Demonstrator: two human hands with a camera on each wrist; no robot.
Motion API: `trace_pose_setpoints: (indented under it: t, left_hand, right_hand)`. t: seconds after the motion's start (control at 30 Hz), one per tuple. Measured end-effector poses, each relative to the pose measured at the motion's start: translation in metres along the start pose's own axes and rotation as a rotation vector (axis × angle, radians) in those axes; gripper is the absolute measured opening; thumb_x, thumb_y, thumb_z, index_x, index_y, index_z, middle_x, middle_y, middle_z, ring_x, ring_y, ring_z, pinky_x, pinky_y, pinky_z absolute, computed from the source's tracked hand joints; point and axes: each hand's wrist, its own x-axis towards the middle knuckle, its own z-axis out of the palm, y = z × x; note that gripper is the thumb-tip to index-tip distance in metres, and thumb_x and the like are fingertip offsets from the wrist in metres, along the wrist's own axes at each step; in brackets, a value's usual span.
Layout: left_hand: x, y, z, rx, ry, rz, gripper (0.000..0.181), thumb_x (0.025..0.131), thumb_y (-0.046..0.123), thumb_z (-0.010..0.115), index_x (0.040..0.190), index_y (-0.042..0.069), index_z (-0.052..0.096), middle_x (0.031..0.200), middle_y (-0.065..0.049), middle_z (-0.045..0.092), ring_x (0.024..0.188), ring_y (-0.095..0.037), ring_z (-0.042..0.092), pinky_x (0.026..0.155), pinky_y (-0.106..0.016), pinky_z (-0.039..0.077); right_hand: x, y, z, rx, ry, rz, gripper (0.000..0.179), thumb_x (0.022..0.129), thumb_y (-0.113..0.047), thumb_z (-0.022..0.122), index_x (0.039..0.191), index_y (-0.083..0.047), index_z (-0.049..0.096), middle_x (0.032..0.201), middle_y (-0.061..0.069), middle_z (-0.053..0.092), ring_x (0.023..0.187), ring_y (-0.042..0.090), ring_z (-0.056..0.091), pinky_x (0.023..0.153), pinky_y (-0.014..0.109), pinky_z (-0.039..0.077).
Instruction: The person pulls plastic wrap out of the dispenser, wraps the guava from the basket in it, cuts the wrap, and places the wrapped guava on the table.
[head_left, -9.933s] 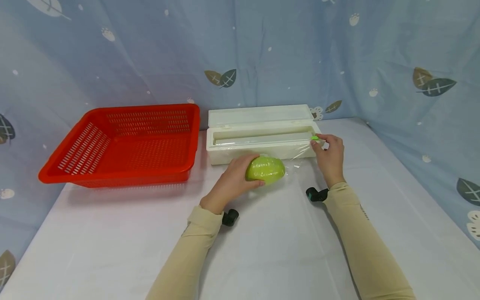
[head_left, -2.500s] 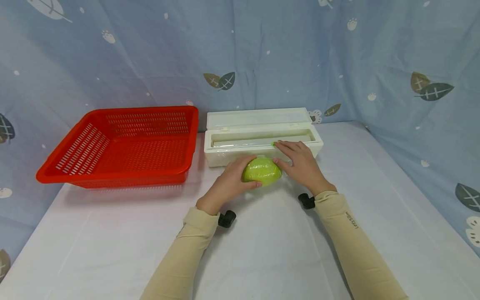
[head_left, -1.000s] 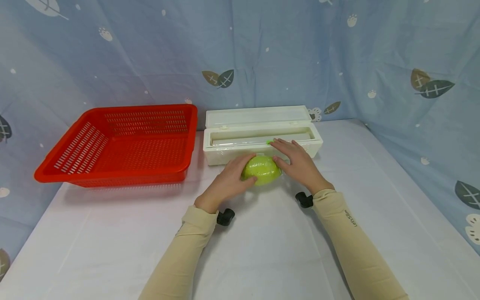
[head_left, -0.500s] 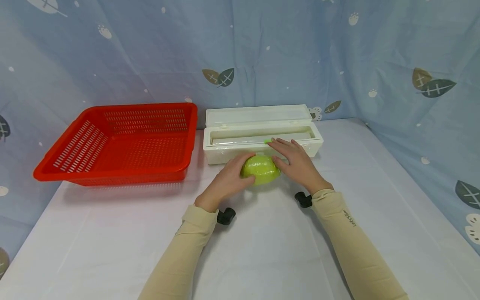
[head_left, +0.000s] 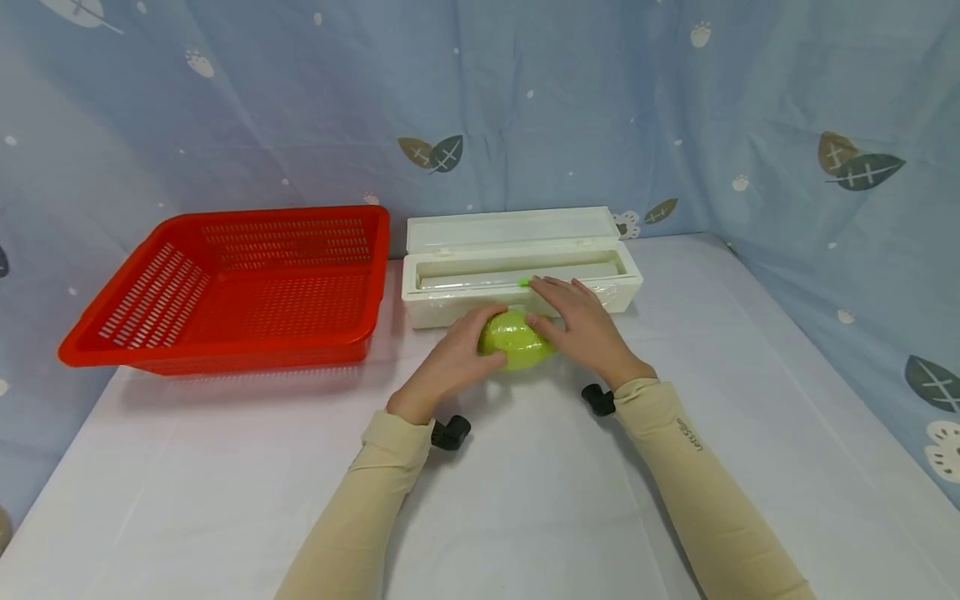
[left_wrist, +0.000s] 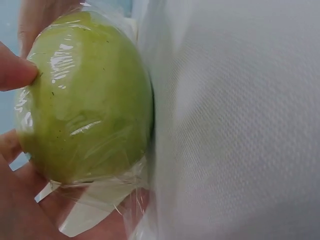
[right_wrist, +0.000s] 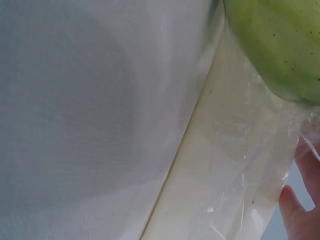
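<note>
My left hand [head_left: 459, 352] grips the left side of a green melon [head_left: 513, 342], which is wrapped in clear cling film and sits low over the table. In the left wrist view the film lies tight over the melon [left_wrist: 87, 100], with loose folds below. Behind it stands a white cling film dispenser [head_left: 431, 312], its lid raised and a roll inside. My right hand [head_left: 585, 329] has fingertips at the small bright-green slide cutter [head_left: 524, 282] on the dispenser's front edge. Its thumb lies against the melon's right side. A sheet of film [right_wrist: 240, 165] crosses the dispenser's face in the right wrist view.
A red slotted plastic basket [head_left: 255, 354] stands left of the dispenser. White cloth covers the table [head_left: 517, 500]. A patterned blue curtain [head_left: 525, 117] hangs right behind the dispenser and basket.
From the dispenser's right end, my right hand has slid the green cutter leftward past the middle, and its fingers have straightened from a pinch. My left hand keeps hold of the melon, barely shifted.
</note>
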Motion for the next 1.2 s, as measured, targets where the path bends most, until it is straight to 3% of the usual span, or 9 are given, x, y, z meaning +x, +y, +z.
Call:
trace_pose_setpoints:
  t: [0.23, 0.63, 0.9, 1.2]
  left_hand:
    - [0.0, 0.001, 0.0, 0.002, 0.011, 0.019, 0.058, 0.074, 0.02, 0.055, 0.129, 0.023, 0.038, 0.123, 0.01, 0.039, 0.101, -0.014, 0.039, 0.08, -0.034, 0.038]
    - [0.002, 0.001, 0.006, 0.019, 0.028, -0.034, 0.059, 0.073, 0.023, 0.054, 0.13, 0.025, 0.036, 0.124, 0.01, 0.039, 0.101, -0.015, 0.037, 0.076, -0.034, 0.038]
    - [0.001, 0.0, 0.004, 0.041, 0.034, -0.01, 0.059, 0.075, 0.026, 0.053, 0.131, 0.027, 0.035, 0.125, 0.009, 0.039, 0.102, -0.015, 0.036, 0.076, -0.034, 0.038]
    - [0.0, 0.0, 0.003, 0.065, 0.021, 0.019, 0.058, 0.077, 0.028, 0.053, 0.132, 0.027, 0.035, 0.126, 0.009, 0.039, 0.1, -0.015, 0.037, 0.074, -0.032, 0.039]
  right_hand:
    - [0.002, -0.006, 0.004, -0.04, 0.02, -0.006, 0.061, 0.089, -0.051, 0.042, 0.134, -0.011, 0.04, 0.136, 0.007, 0.04, 0.128, 0.022, 0.029, 0.105, 0.042, 0.01]
    - [0.002, -0.011, 0.01, -0.068, 0.008, -0.012, 0.059, 0.089, -0.053, 0.038, 0.135, -0.015, 0.04, 0.139, 0.007, 0.035, 0.13, 0.021, 0.025, 0.106, 0.041, 0.009]
    - [0.002, -0.017, 0.015, -0.08, 0.011, -0.06, 0.048, 0.094, -0.044, 0.035, 0.127, -0.013, 0.05, 0.14, 0.016, 0.03, 0.131, 0.029, 0.019, 0.105, 0.044, 0.01]
    - [0.002, -0.022, 0.015, -0.093, 0.0, -0.053, 0.051, 0.091, -0.05, 0.036, 0.126, -0.015, 0.052, 0.141, 0.017, 0.028, 0.132, 0.028, 0.016, 0.105, 0.042, 0.011]
